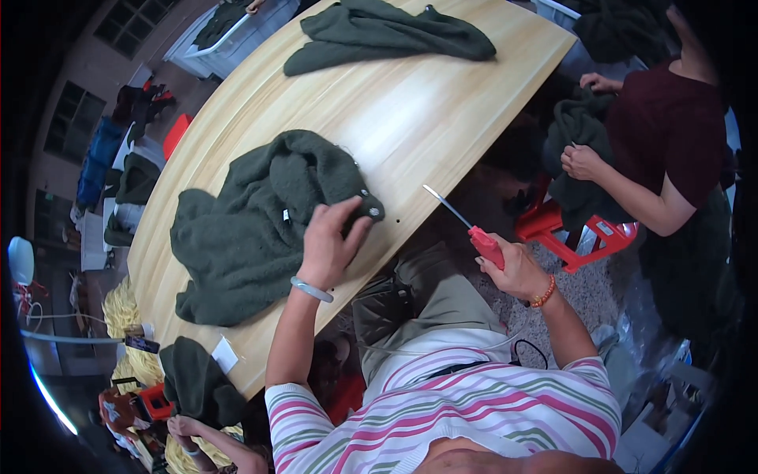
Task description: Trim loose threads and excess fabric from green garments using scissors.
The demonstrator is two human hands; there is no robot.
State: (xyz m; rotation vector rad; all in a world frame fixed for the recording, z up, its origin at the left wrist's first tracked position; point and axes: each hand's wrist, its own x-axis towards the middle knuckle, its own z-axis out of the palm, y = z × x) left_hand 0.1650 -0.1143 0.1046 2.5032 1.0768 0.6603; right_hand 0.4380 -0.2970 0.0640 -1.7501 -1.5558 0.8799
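A dark green knitted garment [237,237] lies bunched on the pale wooden table, with shiny round buttons along its right edge and a small white label. At that edge my left hand [330,241] has bent fingers, the thumb and forefinger gripping the cloth beside the buttons. My right hand [517,270] is off the table's edge, closed round the red handle of a screwdriver [450,207]. Its long metal shaft points up and left, toward the table, with the flat tip apart from the garment.
Another green garment [387,35] lies at the table's [450,118] far end. To the right, a person [663,142] handles green cloth by a red stool [580,237]. At lower left, another person's hands [185,426] hold a green garment [197,379]. A white paper [224,355] lies near the table's left corner.
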